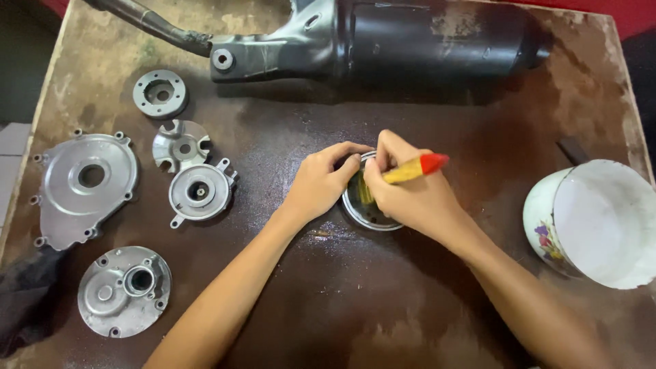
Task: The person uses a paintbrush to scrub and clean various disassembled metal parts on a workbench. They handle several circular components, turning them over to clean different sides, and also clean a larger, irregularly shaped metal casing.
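1. Left hand (pixel 320 183): fingers curled round the left rim of a round metal dish (pixel 363 213), gripping it in place at centre of the wooden table (pixel 342 307).
2. Right hand (pixel 410 195): clenched on a yellow brush w/ red tip (pixel 415 168); bristle end inside the dish.
3. Dish flat on the table, partly hidden by both hands.
4. Left side of table: five grey metal covers & discs, incl. large cover (pixel 83 184), well apart from hands.
5. Far edge: black exhaust pipe (pixel 383 41).
6. Right: white flowered pot (pixel 594 222), tilted on its side.
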